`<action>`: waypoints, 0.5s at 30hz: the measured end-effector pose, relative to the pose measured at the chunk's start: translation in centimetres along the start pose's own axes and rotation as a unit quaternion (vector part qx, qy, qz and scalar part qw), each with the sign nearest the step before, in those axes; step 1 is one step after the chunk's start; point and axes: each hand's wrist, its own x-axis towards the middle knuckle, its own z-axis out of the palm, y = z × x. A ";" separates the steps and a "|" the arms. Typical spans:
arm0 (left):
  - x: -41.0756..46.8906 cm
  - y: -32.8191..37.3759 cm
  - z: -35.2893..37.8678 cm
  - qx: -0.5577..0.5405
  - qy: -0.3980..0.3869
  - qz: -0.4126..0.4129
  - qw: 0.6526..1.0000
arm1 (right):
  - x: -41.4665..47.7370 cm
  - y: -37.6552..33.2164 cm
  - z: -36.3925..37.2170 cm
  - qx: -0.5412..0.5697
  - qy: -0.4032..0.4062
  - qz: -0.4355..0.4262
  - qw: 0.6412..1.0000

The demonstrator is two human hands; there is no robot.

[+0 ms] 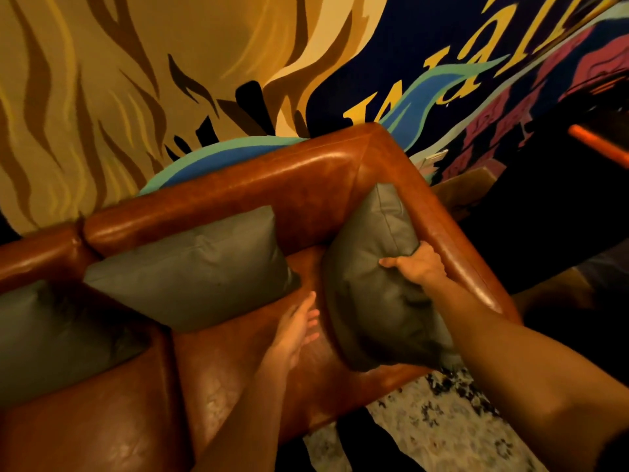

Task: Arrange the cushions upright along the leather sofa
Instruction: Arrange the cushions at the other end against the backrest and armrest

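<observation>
Leather sofa [316, 185]: brown, corner seat. Wall mural [442, 80]: large yellow lettering, cropped, unreadable; no labels seen.
End cushion [371, 277]: grey, standing against the armrest. Advice: seat its base squarely, then release.
Middle cushion [190, 267]: leaning on the backrest.
Right hand [417, 264]: clamped on the end cushion's top edge.
Left hand [299, 327]: spread, empty, beside it.

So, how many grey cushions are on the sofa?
3: one grey leather cushion at the armrest in the right hand, one on the backrest, one far left, partly cropped.
</observation>
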 end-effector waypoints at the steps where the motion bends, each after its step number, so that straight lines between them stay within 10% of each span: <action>1: 0.2 0.2 0.1 0.003 0.003 0.000 1.000 | -0.3 0.2 -0.1 0.006 0.008 -0.010 1.000; 15: 2.9 4.3 1.2 0.005 0.015 0.001 1.000 | -7.9 7.2 -9.5 0.221 -0.003 -0.158 0.962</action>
